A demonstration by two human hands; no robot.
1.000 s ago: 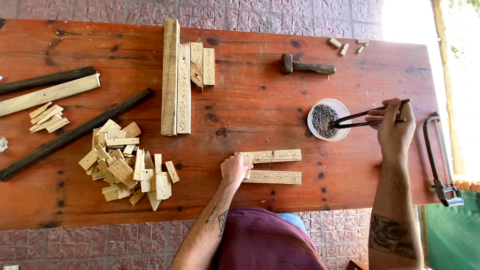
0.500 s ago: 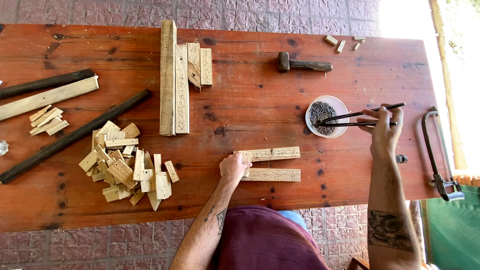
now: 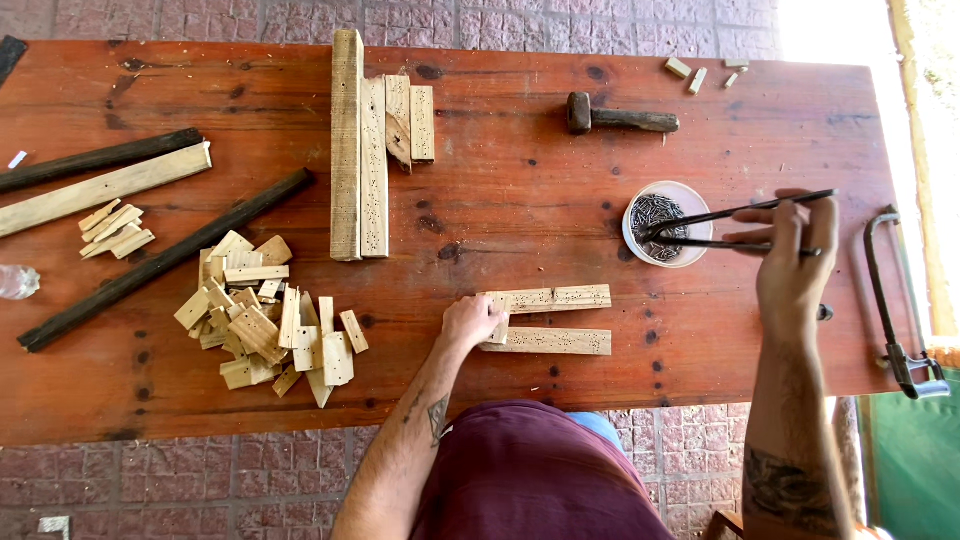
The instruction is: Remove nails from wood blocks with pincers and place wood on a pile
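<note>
My right hand [image 3: 792, 262] grips long black pliers [image 3: 720, 228] whose tips reach into a small white bowl of dark nails [image 3: 662, 222] on the right of the red wooden table [image 3: 520, 190]. My left hand [image 3: 472, 320] rests on the left ends of two pale wooden strips [image 3: 552, 320] dotted with holes, lying side by side near the table's front edge. The fingers press down on the small cross piece joining them.
A hammer [image 3: 618, 116] lies behind the bowl. Long pale slats [image 3: 372, 150] sit at the back centre. A heap of small wood offcuts [image 3: 265, 320] lies left of my left hand, with dark sticks [image 3: 160, 260] further left. A hacksaw [image 3: 895, 300] rests at the right edge.
My right hand has shifted slightly toward me and left, bringing the pliers' tips into the bowl of nails. The left hand has stayed on the strips.
</note>
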